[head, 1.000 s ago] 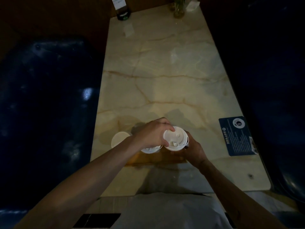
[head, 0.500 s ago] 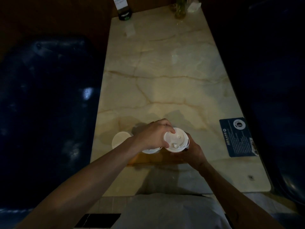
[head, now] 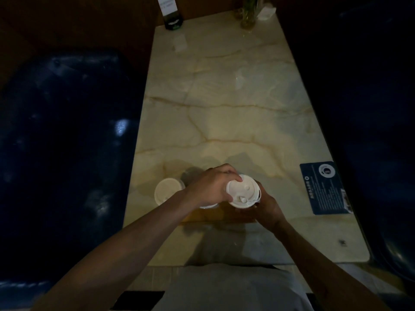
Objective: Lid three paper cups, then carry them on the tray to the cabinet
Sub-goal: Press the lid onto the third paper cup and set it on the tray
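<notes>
Both hands on the right-hand white paper cup with white plastic sip lid (head: pixel 243 191), which sits near the desk's near edge, about mid-width. Left hand (head: pixel 210 187) comes over from the left, fingers curled onto the lid's left rim, pressing or gripping it; right hand (head: pixel 267 204) wraps the cup body from the right and below, mostly hidden under the lid. Cup stands on or over a flat amber-brown tray (head: pixel 215 215); can't tell which, contact is hidden. Second white lidded cup (head: pixel 208 206) is mostly covered by the left hand, just beside the first. Third round white cup top (head: pixel 168 193) sits further left, near the desk's left edge, apart from both hands. Cream veined marble desk (head: pixel 235 113) carries a dark blue printed card (head: pixel 325 190) at its right edge. Far edge: glass vase (head: pixel 248 16) and a dark sign stand (head: pixel 171 17).
</notes>
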